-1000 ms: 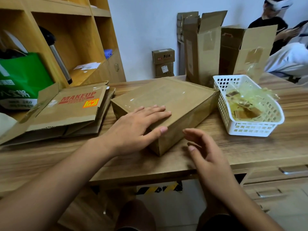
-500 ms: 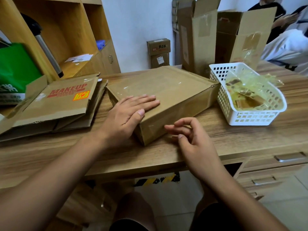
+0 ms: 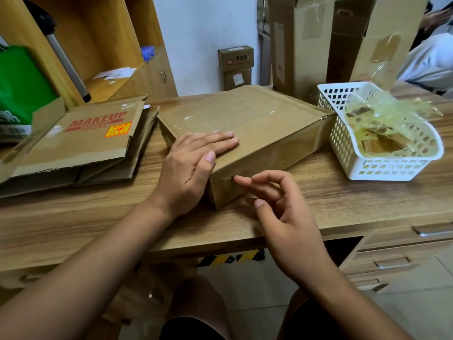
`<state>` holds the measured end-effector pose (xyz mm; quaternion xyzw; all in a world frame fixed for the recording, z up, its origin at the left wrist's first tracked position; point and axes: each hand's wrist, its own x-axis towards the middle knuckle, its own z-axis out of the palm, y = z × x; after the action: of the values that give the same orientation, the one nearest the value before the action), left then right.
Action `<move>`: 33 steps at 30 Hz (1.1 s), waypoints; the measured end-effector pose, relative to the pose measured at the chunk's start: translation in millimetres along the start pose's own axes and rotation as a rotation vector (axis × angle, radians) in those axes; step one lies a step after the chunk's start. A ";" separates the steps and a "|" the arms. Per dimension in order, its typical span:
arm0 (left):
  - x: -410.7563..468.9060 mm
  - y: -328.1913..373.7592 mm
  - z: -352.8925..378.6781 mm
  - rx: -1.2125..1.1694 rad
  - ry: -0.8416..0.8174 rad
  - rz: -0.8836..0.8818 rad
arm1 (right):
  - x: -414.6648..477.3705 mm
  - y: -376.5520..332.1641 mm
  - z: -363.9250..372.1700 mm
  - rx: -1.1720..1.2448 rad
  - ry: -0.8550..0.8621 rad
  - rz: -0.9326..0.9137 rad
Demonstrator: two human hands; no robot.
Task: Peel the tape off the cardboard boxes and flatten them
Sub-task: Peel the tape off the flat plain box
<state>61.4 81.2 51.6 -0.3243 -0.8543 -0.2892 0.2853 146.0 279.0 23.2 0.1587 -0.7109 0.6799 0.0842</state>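
Note:
A flat brown cardboard box, wrapped in clear tape, lies at an angle in the middle of the wooden desk. My left hand rests flat on the box's near corner, fingers straight on the top, thumb along the edge. My right hand hovers just in front of the box's near side face, its fingers loosely bent, the index fingertip at the taped face and nothing held.
Flattened "MAKEUP" boxes lie stacked at the left. A white plastic basket with crumpled peeled tape sits at the right, touching the box. Two tall open boxes stand behind. Shelves and a green bag are at far left; another person's white sleeve shows at far right.
The right hand has moved up to the box's near side and its fingers have curled a little. The left hand has slid slightly back toward the near corner.

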 end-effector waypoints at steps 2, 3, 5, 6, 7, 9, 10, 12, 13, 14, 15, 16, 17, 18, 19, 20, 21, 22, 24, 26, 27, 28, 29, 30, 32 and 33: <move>0.0 -0.6 2.2 -0.010 0.022 -0.004 | -1.5 1.7 4.8 0.026 0.025 -0.035; -0.1 -0.6 3.3 -0.013 0.031 -0.005 | -2.4 2.4 7.1 0.032 0.027 -0.046; -0.4 -0.9 5.1 -0.012 0.046 -0.005 | -3.7 2.8 11.7 0.034 0.023 -0.061; -0.5 -1.0 5.7 -0.012 0.053 -0.005 | -4.8 2.5 13.6 0.031 0.021 -0.066; -0.7 -1.4 6.0 -0.012 0.058 -0.003 | -5.7 2.3 15.3 0.026 0.022 -0.069; -1.0 -1.8 6.4 -0.011 0.066 -0.001 | -6.6 2.4 17.3 0.001 0.031 -0.071; -1.1 -2.2 6.6 -0.012 0.068 -0.001 | -6.4 2.9 17.6 -0.010 0.036 -0.073; -1.0 -2.4 7.2 -0.011 0.068 -0.004 | -5.5 3.9 17.5 -0.017 0.031 -0.073; -1.2 -2.4 7.3 -0.011 0.070 -0.006 | -5.1 4.5 17.7 -0.019 0.018 -0.070; -1.4 -2.4 7.5 -0.011 0.073 -0.006 | -4.8 4.9 18.4 -0.025 0.008 -0.072; -1.4 -2.5 7.5 -0.013 0.076 -0.006 | -4.8 5.0 19.1 -0.027 0.007 -0.077; -1.4 -2.7 7.5 -0.016 0.078 -0.005 | -4.8 5.3 19.9 -0.019 0.021 -0.086; -1.6 -3.1 7.6 -0.017 0.080 -0.004 | -4.8 5.7 20.3 -0.002 0.046 -0.100; -1.7 -3.2 7.6 -0.017 0.081 -0.004 | -4.7 6.6 20.5 0.013 0.074 -0.117; -1.9 -3.4 7.7 -0.017 0.081 -0.005 | -4.6 7.3 20.7 0.020 0.093 -0.134; -2.0 -3.5 7.9 -0.019 0.082 -0.006 | -4.4 8.1 21.3 0.014 0.101 -0.148; -1.8 -3.3 8.0 -0.022 0.083 -0.007 | -4.2 8.5 22.2 -0.003 0.102 -0.162; -1.9 -3.1 8.3 -0.024 0.086 -0.008 | -4.1 8.7 23.5 -0.025 0.103 -0.178; -1.8 -2.5 8.6 -0.022 0.091 -0.009 | -4.3 9.1 25.9 -0.067 0.109 -0.200; -1.6 -2.3 8.5 -0.015 0.094 -0.011 | -4.7 9.9 27.2 -0.105 0.111 -0.209; -1.7 -2.4 8.4 -0.012 0.093 -0.013 | -5.0 10.3 27.5 -0.127 0.111 -0.211; -1.7 -2.4 8.2 -0.010 0.092 -0.015 | -5.1 10.9 27.5 -0.148 0.109 -0.211; -1.7 -2.7 8.2 -0.009 0.091 -0.017 | -5.2 11.0 26.9 -0.166 0.105 -0.208; -1.8 -2.8 8.3 -0.007 0.092 -0.019 | -5.0 11.1 26.7 -0.181 0.102 -0.202; -2.2 -2.9 8.9 -0.002 0.095 -0.023 | -5.0 11.1 26.7 -0.210 0.086 -0.179; -2.4 -3.1 8.9 -0.001 0.097 -0.024 | -4.9 11.3 27.4 -0.238 0.071 -0.166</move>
<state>58.0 84.4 43.0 -0.2999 -0.8431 -0.3083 0.3227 149.4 252.7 9.2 0.1818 -0.7674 0.5868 0.1835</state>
